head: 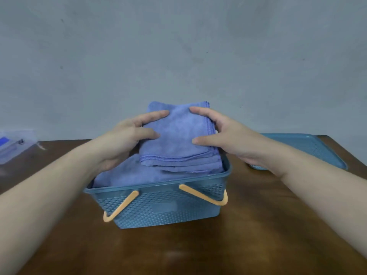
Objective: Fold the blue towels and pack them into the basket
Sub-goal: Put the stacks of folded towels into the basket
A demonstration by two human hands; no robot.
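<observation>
While my left hand (127, 135) and right hand (222, 133) grip the folded towel (176, 139) by its sides above the basket (158, 205), I should lower it level, probably onto the towel (127, 173) already inside.

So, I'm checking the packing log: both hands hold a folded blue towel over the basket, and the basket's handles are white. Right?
Not quite. The head view shows the basket has orange handles, not white. The left hand and right hand do hold the folded blue towel over it.
</observation>
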